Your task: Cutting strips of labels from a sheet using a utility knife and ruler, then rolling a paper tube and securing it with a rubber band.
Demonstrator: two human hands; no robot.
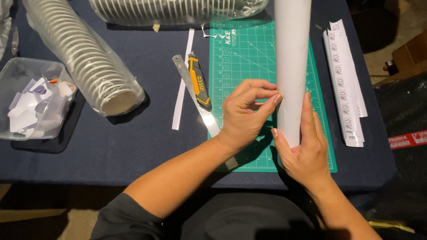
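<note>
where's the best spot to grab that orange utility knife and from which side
Grip the orange utility knife around its orange-and-black handle, coming from above and from its right, the green cutting mat side. It lies flat, pointing away from the person, and the steel ruler lies close along its left, so that side seems crowded. The left hand is nearest.

Your hands [247, 118] meet at the white paper roll [291, 66] standing over the green cutting mat [242, 58]. Just left, the metal ruler [198, 95] and orange knife [199, 82] block a sideways pass. Farther left lie the sleeved cup stack [86, 58] and clear scrap tub [33, 100]. Right, the printed strips [347, 84] crowd the counter [133, 151] edge; the near-left cloth is open.
</note>
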